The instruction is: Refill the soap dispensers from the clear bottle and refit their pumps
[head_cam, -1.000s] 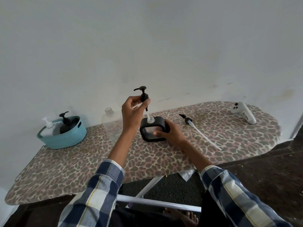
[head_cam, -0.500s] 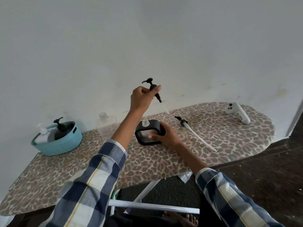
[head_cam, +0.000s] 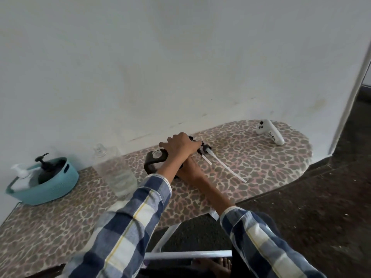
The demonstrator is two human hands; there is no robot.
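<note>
A black square soap dispenser [head_cam: 153, 160] stands on the leopard-print ironing board [head_cam: 261, 161], its clear neck uncapped. My left hand [head_cam: 180, 146] is shut on a black pump [head_cam: 200, 152], held low over the board just right of the dispenser, with its short tube slanting down to the right. A second black pump with a long white tube [head_cam: 224, 166] lies beside it. My right hand [head_cam: 189, 170], partly hidden under my left forearm, grips the dispenser's right side. The clear bottle [head_cam: 116, 173] stands uncapped to the left.
A teal basket [head_cam: 50, 187] at the far left holds a black pump dispenser [head_cam: 45, 169] and a white one [head_cam: 21, 178]. A white controller [head_cam: 271, 135] lies at the board's far right end. The wall runs right behind the board; dark floor lies to the right.
My left hand lifted the pump out of the dispenser's neck, swung it right and brought it down beside the other pump. My right hand stayed on the dispenser.
</note>
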